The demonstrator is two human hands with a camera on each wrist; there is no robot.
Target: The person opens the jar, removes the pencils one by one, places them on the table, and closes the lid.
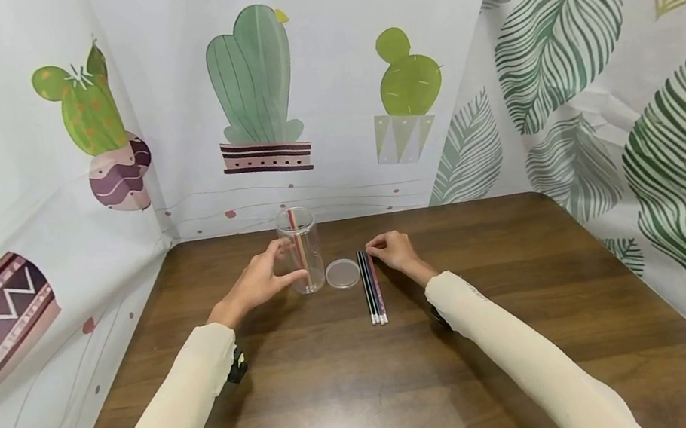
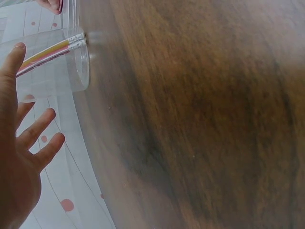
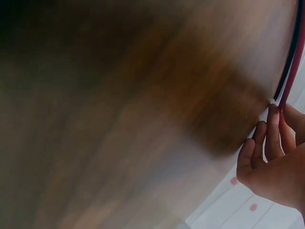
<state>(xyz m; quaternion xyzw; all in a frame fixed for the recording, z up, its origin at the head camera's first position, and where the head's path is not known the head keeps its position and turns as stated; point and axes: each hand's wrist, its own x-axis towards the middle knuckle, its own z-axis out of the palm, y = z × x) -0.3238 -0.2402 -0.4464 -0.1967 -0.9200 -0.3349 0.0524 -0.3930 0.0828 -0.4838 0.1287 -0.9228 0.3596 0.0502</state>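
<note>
In the head view, a tall clear jar (image 1: 313, 253) stands upright toward the back of the table. A yellow pencil (image 2: 52, 50) and a reddish pencil (image 2: 47, 60) lean inside it, visible in the left wrist view. My left hand (image 1: 263, 280) is at the jar's left side, fingers spread and thumb in front; whether it touches the wall I cannot tell. Several dark pencils (image 1: 367, 288) and a red pencil (image 1: 378, 292) lie side by side, eraser ends toward me. My right hand (image 1: 396, 249) pinches the red pencil's far end between thumb and fingertips.
A round clear lid (image 1: 343, 274) lies flat between the jar and the pencil row. The brown wooden table (image 1: 345, 382) ends at a printed cloth backdrop (image 1: 335, 93) behind and on both sides.
</note>
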